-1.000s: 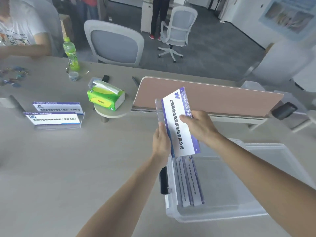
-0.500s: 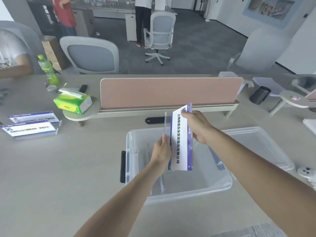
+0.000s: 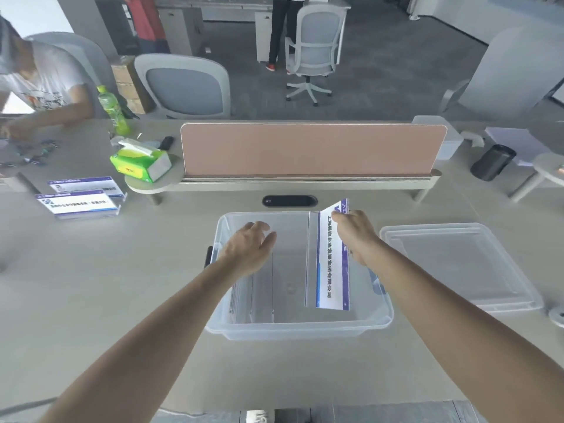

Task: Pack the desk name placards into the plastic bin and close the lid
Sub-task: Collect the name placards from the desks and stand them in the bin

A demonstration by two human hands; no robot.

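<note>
On the pale desk (image 3: 91,300), in the head view, a clear plastic bin (image 3: 299,329) sits open right in front of the person. The right hand (image 3: 355,236) pinches the far end of a white-and-purple placard (image 3: 331,270) between thumb and fingers. The placard stands on its long edge inside the bin's right half, with its printed face turned up and to the right. The left hand (image 3: 247,248) hovers over the bin's left side, fingers loose and slightly spread, holding nothing. Below it, packed placards (image 3: 253,296) stand on edge along the left wall; their faces are too faint to read. The lid (image 3: 457,267) lies flat on the desk just right of the bin. Two loose placards (image 3: 79,204) stand well off to the left, near a green tissue box (image 3: 140,161). A pink divider panel (image 3: 308,148) runs behind the bin.
</note>
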